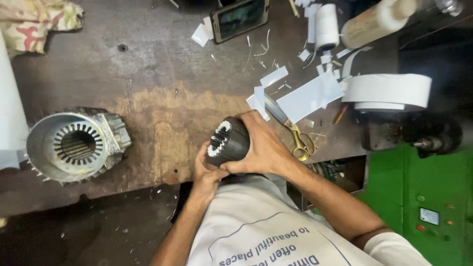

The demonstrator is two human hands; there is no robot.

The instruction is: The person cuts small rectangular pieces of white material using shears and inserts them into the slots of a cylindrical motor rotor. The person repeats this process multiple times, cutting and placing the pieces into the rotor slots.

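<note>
Right hand (263, 145) wraps the dark stator core (228, 142); left hand (206, 170) cups underneath.

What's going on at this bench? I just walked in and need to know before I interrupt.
A person holds a small dark slotted motor core in both hands: the right hand wraps over it, the left hand supports it from below. A larger metal motor housing sits on the worn workbench, with scissors, cut white paper sheets and a phone nearby.
</note>
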